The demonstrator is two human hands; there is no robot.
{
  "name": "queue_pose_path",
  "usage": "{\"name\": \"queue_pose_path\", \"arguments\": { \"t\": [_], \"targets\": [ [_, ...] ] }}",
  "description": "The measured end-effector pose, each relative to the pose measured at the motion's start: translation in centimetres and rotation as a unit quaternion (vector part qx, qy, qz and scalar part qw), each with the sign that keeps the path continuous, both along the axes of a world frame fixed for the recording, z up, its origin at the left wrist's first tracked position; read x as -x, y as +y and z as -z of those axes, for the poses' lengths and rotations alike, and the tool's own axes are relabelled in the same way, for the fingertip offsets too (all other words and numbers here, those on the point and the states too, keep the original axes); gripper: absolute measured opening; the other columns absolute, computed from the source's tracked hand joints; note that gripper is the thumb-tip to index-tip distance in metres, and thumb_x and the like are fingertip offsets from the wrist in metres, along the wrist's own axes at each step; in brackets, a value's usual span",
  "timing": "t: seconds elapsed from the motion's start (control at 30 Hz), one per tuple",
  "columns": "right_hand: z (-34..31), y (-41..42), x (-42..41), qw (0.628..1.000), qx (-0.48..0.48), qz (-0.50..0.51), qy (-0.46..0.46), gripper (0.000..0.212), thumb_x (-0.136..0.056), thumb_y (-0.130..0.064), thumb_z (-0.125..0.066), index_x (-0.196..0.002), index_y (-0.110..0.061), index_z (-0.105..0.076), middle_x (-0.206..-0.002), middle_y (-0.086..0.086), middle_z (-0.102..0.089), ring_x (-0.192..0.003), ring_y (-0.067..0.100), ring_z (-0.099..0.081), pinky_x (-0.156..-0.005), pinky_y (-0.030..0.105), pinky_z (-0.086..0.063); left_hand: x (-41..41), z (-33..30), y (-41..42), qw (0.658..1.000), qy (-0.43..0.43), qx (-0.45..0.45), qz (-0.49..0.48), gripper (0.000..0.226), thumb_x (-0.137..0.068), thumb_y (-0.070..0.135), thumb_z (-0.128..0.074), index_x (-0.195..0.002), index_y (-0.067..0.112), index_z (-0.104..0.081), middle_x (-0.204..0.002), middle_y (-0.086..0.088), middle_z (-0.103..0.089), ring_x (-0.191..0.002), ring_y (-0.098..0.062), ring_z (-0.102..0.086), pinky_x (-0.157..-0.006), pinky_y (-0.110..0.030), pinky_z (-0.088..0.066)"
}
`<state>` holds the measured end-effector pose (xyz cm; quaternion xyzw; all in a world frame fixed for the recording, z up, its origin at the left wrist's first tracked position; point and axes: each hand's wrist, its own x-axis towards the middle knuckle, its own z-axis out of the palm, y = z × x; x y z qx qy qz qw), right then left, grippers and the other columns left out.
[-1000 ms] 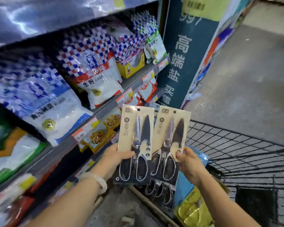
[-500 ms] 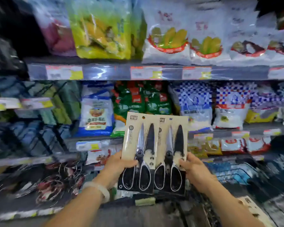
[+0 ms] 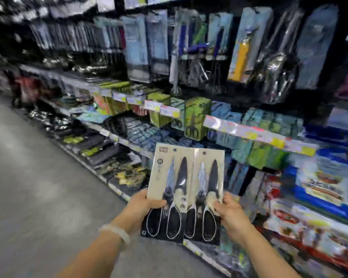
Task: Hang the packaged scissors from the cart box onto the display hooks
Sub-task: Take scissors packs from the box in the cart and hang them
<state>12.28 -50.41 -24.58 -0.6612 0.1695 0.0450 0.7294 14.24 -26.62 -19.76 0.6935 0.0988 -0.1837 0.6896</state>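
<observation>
Both hands hold 2 packaged scissors upright and side by side, their inner edges overlapping a little. Left hand (image 3: 141, 207) grips the left scissors pack (image 3: 170, 189) at its left edge, thumb laid across the card front beside the pivot; a pale bead bracelet (image 3: 115, 232) circles that wrist. Right hand (image 3: 232, 214) grips the right scissors pack (image 3: 207, 193) at its right edge, thumb on the front near the handles. Each card is beige above and black below, with a small hang hole near its top edge. Beyond the packs, blurred store shelving (image 3: 243, 131) runs along a grey aisle floor (image 3: 28, 177), with boxed goods behind price strips and carded kitchen utensils (image 3: 239, 49) hanging in rows above the shelf edge.
</observation>
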Motion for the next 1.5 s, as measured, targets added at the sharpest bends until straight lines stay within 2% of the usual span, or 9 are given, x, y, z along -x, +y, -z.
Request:
{"name": "queue_pose_path", "arguments": {
  "t": [0.2, 0.37, 0.5, 0.7, 0.87, 0.97, 1.07, 1.3, 1.5],
  "targets": [
    [-0.7, 12.5, -8.6, 0.997, 0.011, -0.073, -0.004, 0.025, -0.092, 0.003, -0.047, -0.102, -0.014, -0.062, -0.096, 0.01, -0.068, -0.089, 0.027, -0.061, -0.092, 0.045, -0.045, -5.9, 0.5, 12.2, 0.997, -0.023, -0.007, -0.067, 0.02, -0.077, -0.011, -0.064, -0.09, 0.004, -0.065, -0.075, -0.01, -0.074, -0.068, -0.024, -0.068, -0.071, -0.036, -0.056],
    [-0.8, 18.6, -16.4, 0.995, 0.029, -0.098, 0.004, 0.024, -0.092, 0.003, -0.046, -0.098, -0.015, -0.061, -0.089, 0.003, -0.07, -0.083, 0.023, -0.063, -0.082, 0.037, -0.048, -12.2, 1.7, 18.5, 0.995, -0.025, 0.016, -0.096, 0.031, -0.076, -0.009, -0.066, -0.104, 0.004, -0.064, -0.093, -0.014, -0.074, -0.087, -0.033, -0.069, -0.086, -0.046, -0.054],
    [-0.9, 23.4, -24.6, 0.991, 0.044, -0.127, -0.011, 0.022, -0.094, -0.002, -0.046, -0.099, -0.02, -0.058, -0.09, -0.001, -0.066, -0.078, 0.015, -0.061, -0.064, 0.027, -0.046, -19.4, 2.6, 23.4, 0.994, -0.017, 0.027, -0.109, 0.032, -0.078, -0.006, -0.065, -0.108, 0.003, -0.061, -0.092, -0.019, -0.073, -0.079, -0.033, -0.07, -0.069, -0.04, -0.056],
    [-1.6, 31.7, -36.6, 0.984, 0.082, -0.159, -0.011, 0.018, -0.093, -0.002, -0.047, -0.105, -0.011, -0.058, -0.101, 0.008, -0.067, -0.09, 0.024, -0.063, -0.08, 0.035, -0.047, -30.0, 1.4, 31.2, 0.99, -0.01, 0.026, -0.136, 0.035, -0.074, -0.005, -0.069, -0.107, 0.003, -0.059, -0.093, -0.021, -0.072, -0.081, -0.036, -0.07, -0.072, -0.043, -0.057],
    [-1.7, 38.1, -45.3, 0.976, 0.114, -0.184, -0.008, 0.012, -0.095, -0.003, -0.046, -0.098, -0.013, -0.054, -0.093, 0.003, -0.064, -0.078, 0.014, -0.059, -0.068, 0.024, -0.048, -37.5, 1.3, 37.6, 0.988, 0.002, 0.031, -0.149, 0.036, -0.075, -0.004, -0.07, -0.107, 0.005, -0.057, -0.101, -0.024, -0.07, -0.094, -0.042, -0.067, -0.086, -0.051, -0.054],
    [-0.5, 41.8, -49.8, 0.979, 0.119, -0.167, -0.002, 0.016, -0.094, -0.004, -0.047, -0.087, -0.017, -0.054, -0.086, 0.001, -0.063, -0.072, 0.012, -0.057, -0.061, 0.021, -0.043, -42.3, 2.4, 41.3, 0.988, 0.013, 0.029, -0.148, 0.03, -0.078, -0.006, -0.066, -0.105, 0.005, -0.058, -0.097, -0.023, -0.071, -0.091, -0.041, -0.068, -0.086, -0.052, -0.054],
    [0.9, 45.6, -53.9, 0.982, 0.125, -0.143, 0.018, 0.013, -0.095, -0.005, -0.047, -0.098, -0.014, -0.056, -0.093, 0.002, -0.065, -0.078, 0.014, -0.06, -0.062, 0.024, -0.044, -47.3, 3.2, 45.0, 0.993, 0.025, 0.027, -0.112, 0.033, -0.071, -0.006, -0.07, -0.1, 0.004, -0.06, -0.089, -0.022, -0.072, -0.081, -0.037, -0.069, -0.082, -0.048, -0.056],
    [1.9, 54.7, -61.1, 0.997, 0.05, -0.01, 0.056, 0.052, -0.098, -0.011, -0.044, -0.146, -0.005, -0.024, -0.145, 0.01, -0.038, -0.133, 0.028, -0.038, -0.105, 0.038, -0.033, -59.7, 3.7, 54.6, 0.999, 0.044, -0.014, 0.001, 0.032, -0.073, -0.007, -0.07, -0.103, 0.002, -0.061, -0.088, -0.024, -0.071, -0.078, -0.036, -0.068, -0.082, -0.05, -0.056],
    [0.3, 57.7, -65.6, 0.991, 0.07, 0.097, 0.054, 0.021, -0.093, -0.005, -0.048, -0.113, -0.006, -0.055, -0.106, 0.015, -0.065, -0.097, 0.031, -0.061, -0.09, 0.043, -0.048, -66.8, 3.6, 58.0, 0.996, 0.048, -0.027, 0.068, 0.039, -0.07, -0.005, -0.074, -0.107, -0.002, -0.062, -0.093, -0.023, -0.072, -0.085, -0.038, -0.069, -0.075, -0.044, -0.057]
  ]
}}
